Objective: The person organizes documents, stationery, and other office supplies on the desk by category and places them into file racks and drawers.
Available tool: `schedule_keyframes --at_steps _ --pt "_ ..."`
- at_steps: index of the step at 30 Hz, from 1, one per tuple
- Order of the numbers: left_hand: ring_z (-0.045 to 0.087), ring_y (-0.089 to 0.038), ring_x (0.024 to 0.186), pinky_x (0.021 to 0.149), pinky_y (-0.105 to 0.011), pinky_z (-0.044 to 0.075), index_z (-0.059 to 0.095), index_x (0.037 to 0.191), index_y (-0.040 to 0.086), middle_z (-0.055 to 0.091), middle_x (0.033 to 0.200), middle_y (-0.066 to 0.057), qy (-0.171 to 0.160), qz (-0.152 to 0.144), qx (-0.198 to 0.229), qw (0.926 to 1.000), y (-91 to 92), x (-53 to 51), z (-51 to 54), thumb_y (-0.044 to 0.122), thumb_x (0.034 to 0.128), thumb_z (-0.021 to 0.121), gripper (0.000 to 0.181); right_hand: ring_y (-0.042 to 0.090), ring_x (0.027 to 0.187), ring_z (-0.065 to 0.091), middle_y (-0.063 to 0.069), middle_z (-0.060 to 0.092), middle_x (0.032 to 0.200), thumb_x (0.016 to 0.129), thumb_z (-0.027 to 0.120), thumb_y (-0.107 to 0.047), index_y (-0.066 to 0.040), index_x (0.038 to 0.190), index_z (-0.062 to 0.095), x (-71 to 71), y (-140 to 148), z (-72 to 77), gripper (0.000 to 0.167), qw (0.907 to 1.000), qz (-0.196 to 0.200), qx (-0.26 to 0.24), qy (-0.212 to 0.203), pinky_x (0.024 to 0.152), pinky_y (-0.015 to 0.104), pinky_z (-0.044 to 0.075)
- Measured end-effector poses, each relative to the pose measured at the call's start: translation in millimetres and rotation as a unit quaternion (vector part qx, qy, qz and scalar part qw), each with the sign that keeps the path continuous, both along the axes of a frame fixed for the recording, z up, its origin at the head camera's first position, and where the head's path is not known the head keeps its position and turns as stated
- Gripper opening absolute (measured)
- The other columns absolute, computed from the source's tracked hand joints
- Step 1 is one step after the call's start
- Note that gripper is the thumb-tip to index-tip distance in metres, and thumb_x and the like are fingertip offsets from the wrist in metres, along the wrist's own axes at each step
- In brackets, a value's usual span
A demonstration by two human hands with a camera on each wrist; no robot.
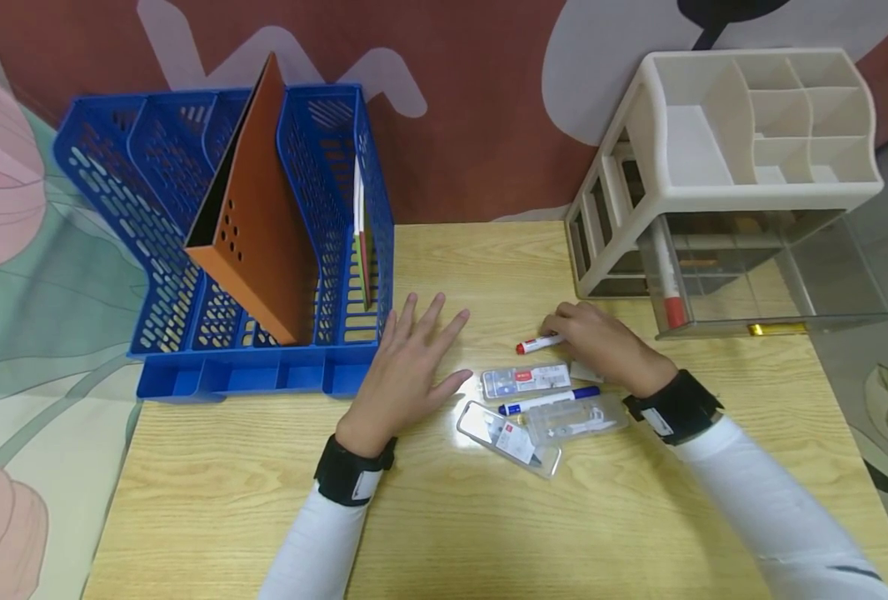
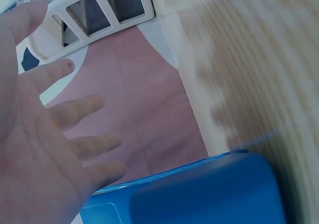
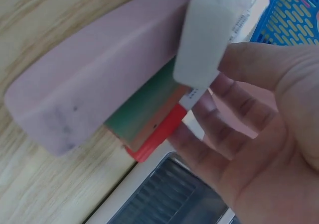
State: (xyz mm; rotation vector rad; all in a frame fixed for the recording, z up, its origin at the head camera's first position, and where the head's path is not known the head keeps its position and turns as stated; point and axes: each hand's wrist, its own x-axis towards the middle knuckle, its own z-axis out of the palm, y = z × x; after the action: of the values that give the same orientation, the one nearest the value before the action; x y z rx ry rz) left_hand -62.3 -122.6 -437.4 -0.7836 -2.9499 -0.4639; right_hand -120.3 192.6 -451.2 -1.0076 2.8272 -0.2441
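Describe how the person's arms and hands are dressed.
White left sleeve and white right sleeve, the latter with a dark streak near the frame corner. Each wrist wears a wide black band, left and right, bearing a pale patch. Left hand and right hand are gloveless; no cables show.

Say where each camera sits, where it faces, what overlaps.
Head: on the head, facing forward and down at the table; white sleeves, left grip and right grip show.
Left wrist: on that wrist, facing past palm and spread fingers toward backdrop and drawer unit.
Right wrist: on that wrist, facing palm, fingers and red marker.
Head and left wrist share the drawer unit.
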Motion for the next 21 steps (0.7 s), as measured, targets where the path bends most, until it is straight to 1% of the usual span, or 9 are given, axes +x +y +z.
schedule_keyframes --at_steps 3,7,11,14,18,21 --pt "0.014 -0.048 0.157 0.121 -0.070 0.023 0.031 0.164 0.030 0.028 0.170 -0.013 0.000 0.000 0.001 1.0000 0.1 -0.2 0.1 0.060 0.0996 0.057 0.075 0.025 0.092 0.066 0.010 0.069 0.103 0.086 0.081 -0.001 -0.007 0.113 0.072 1.6 0.5 1.3 0.029 0.9999 -0.002 -0.013 0.004 0.080 0.040 0.058" --pt "0.013 -0.048 0.158 0.121 -0.070 0.023 0.031 0.164 0.030 0.028 0.170 -0.013 0.001 -0.002 0.002 1.0000 0.4 -0.4 -0.3 0.060 0.0996 0.057 0.075 0.024 0.090 0.068 0.009 0.071 0.102 0.090 0.077 0.000 -0.007 0.114 0.070 4.6 1.0 3.9 0.026 0.9989 0.003 -0.045 0.013 0.078 0.041 0.059" --pt "0.013 -0.049 0.157 0.121 -0.070 0.024 0.031 0.164 0.029 0.028 0.170 -0.014 0.005 -0.005 0.002 1.0000 0.1 -0.4 -0.5 0.059 0.0998 0.056 0.075 0.026 0.094 0.071 0.010 0.072 0.105 0.091 0.076 -0.001 -0.007 0.120 0.068 8.8 1.0 7.6 0.031 0.9973 0.010 -0.067 0.030 0.080 0.042 0.061" --pt "0.013 -0.049 0.157 0.121 -0.070 0.025 0.032 0.163 0.029 0.028 0.170 -0.014 0.008 -0.005 0.003 0.9999 -0.6 -0.3 -0.4 0.059 0.0996 0.057 0.075 0.027 0.096 0.071 0.012 0.073 0.107 0.091 0.075 0.001 -0.008 0.123 0.066 12.8 1.0 11.0 0.035 0.9959 0.014 -0.075 0.048 0.080 0.042 0.062" --pt "0.014 -0.050 0.157 0.120 -0.070 0.026 0.034 0.163 0.028 0.028 0.170 -0.014 0.012 -0.003 0.006 0.9999 -1.4 -0.2 0.2 0.059 0.0989 0.058 0.075 0.028 0.095 0.071 0.012 0.072 0.108 0.090 0.075 0.004 -0.009 0.124 0.065 18.2 0.1 16.9 0.038 0.9932 0.021 -0.087 0.075 0.076 0.042 0.063" --pt "0.016 -0.050 0.156 0.120 -0.070 0.026 0.035 0.162 0.027 0.029 0.170 -0.014 0.013 -0.002 0.011 0.9999 -1.5 -0.1 0.1 0.059 0.0986 0.059 0.075 0.029 0.095 0.070 0.012 0.072 0.108 0.087 0.077 0.007 -0.009 0.124 0.065 22.4 -0.6 21.1 0.042 0.9904 0.026 -0.101 0.090 0.074 0.043 0.063"
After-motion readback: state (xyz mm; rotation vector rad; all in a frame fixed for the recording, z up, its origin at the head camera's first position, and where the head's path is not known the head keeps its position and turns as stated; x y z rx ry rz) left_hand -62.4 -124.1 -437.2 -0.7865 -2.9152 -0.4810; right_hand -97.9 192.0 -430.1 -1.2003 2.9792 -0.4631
